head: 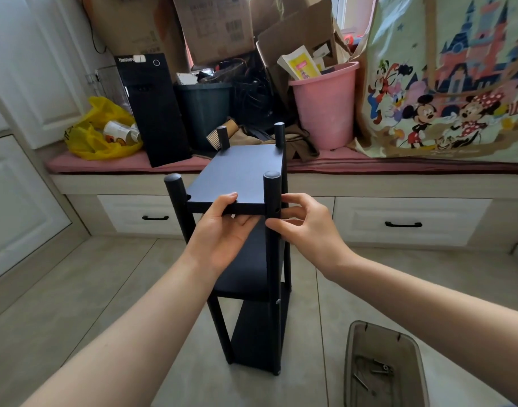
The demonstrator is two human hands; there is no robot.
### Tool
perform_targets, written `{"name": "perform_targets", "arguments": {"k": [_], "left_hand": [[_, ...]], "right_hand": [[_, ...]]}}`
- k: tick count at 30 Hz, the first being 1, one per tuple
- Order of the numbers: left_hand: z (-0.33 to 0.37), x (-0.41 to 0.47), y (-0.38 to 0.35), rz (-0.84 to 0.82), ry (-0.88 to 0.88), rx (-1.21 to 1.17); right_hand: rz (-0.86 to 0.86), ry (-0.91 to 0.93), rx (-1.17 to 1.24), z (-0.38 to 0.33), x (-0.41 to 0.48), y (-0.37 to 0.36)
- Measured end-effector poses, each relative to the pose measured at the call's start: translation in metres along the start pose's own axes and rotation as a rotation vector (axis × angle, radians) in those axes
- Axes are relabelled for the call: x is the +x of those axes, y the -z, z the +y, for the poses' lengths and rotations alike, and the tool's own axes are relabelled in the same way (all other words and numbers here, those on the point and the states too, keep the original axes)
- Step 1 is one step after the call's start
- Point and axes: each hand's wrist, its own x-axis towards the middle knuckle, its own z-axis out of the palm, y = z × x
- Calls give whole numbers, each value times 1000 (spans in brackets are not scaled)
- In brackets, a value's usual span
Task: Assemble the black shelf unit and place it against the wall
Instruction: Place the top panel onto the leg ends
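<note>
Both bare forearms are reaching in from the bottom corners and meeting at the middle of the view.

Translucent brownish tray [369,342] is sitting on the floor by the right forearm, with a few loose screws [381,371] lying in it.

Black shelf unit [259,333] is standing upright on the pale tiled floor [104,289], in front of the window bench [398,183] and its drawers [407,218]. Three shelves are showing between four round posts.

Left hand [222,230] is gripping the near edge of the top shelf [237,177]: the thumb is lying on top and the fingers are curling underneath, close together.

Right hand [304,227] is working at the near right post [271,189], just under the top shelf. Thumb and forefinger are pinching in against the post, and the other fingers are curling loosely behind. A small hole is showing in the post beside the fingertips. Cannot tell whether a fastener is sitting between the fingers.

Near left post [175,195] is standing free, with no hand on it.

Bench top is carrying a pink cushion [104,164] and, along it from left to right, a yellow plastic bag [99,133], a black computer tower [154,113], a dark bin [204,110], a pink bucket [325,107] and a large cartoon-print bag [445,83]. Cardboard boxes [216,24] are leaning behind them.
</note>
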Motion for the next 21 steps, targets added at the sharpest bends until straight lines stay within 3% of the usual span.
{"name": "perform_targets", "arguments": {"k": [8,11,14,17,21], "left_hand": [[-2,-1,-2,-25,11,-11],[-1,-1,-2,-28,20,-16],[-3,-2,-1,-46,36,-19],[-4,-1,0,-46,24,-23],[-4,4,4,-70,21,-38]], "right_hand": [[-41,-56,24,12,-2,22],[-85,-121,-150,39,1,37],[-250,-389,-359,87,-1,52],[-283,-672,-445,152,-21,62],[-302,-824,-718,232,-63,64]]}}
